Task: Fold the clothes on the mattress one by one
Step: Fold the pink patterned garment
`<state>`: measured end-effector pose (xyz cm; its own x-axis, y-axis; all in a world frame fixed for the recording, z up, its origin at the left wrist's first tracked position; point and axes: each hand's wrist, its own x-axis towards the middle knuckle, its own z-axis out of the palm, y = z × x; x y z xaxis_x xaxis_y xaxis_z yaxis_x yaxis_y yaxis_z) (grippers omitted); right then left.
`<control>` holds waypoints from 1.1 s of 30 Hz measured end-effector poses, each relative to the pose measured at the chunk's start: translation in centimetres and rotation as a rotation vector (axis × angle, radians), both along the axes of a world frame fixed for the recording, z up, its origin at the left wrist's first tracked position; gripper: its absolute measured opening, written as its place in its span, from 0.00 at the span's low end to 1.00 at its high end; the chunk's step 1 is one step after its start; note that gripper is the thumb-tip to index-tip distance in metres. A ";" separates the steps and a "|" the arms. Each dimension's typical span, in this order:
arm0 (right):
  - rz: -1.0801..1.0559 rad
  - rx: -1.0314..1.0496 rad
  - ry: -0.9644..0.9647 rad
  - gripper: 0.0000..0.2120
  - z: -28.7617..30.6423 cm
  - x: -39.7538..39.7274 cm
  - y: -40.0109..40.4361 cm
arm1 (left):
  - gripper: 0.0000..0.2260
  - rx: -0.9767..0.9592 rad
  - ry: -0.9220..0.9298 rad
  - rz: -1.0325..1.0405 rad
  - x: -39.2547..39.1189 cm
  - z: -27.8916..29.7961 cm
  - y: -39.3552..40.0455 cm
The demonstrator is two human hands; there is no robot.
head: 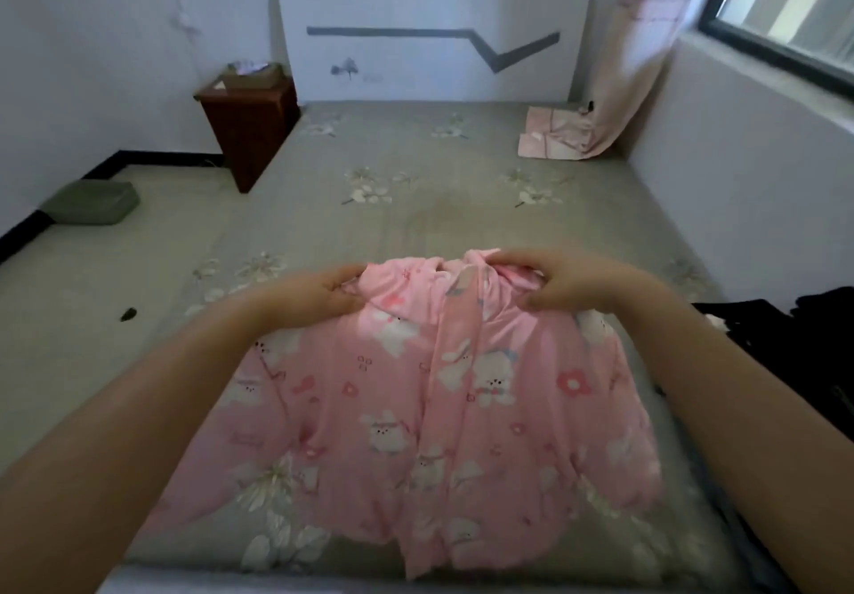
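The mattress (416,168), covered in a grey flowered sheet, takes up most of the room and runs to the far wall. A pink printed garment (443,408) lies across its near end, spread loosely with ridges and creases down the middle; its lower edge reaches the near edge of the mattress. It has not yet been folded.

Dark clothes (785,344) sit in a heap at the right side of the mattress, apparently unfolded and waiting. A pink folded piece (552,138) rests at the far right corner, beside the curtain (633,62); whether it counts as finished work cannot be confirmed.

A wooden cabinet (249,131) stands off the left far corner, and a green cushion (94,201) lies on the floor.

The left hand (319,291) pinches the garment's top edge on its left side. The right hand (564,281) grips bunched cloth at the top on the right side. Both hold the top edge raised slightly.

Judgement: the task is at an early stage, with the pink garment being laid out and the dark heap still to do.
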<state>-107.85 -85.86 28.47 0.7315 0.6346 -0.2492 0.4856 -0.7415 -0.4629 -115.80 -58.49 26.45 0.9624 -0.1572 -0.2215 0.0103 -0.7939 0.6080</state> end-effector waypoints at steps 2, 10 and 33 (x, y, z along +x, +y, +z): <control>0.027 -0.030 0.106 0.32 -3.6 1.3 1.3 | 0.23 0.013 0.145 -0.022 0.8 -3.8 1.4; 0.049 -0.045 0.052 0.32 -17.7 9.5 7.0 | 0.20 0.108 0.147 0.249 7.5 -17.6 4.8; -0.118 -0.413 -0.025 0.27 -45.6 5.1 10.6 | 0.13 0.249 0.087 0.431 3.6 -43.9 8.2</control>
<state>-102.72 -75.27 -17.13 0.8024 0.3968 -0.4458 0.3935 -0.9134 -0.1046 -112.21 -50.25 -17.47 0.9046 0.3180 -0.2838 0.4110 -0.8270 0.3835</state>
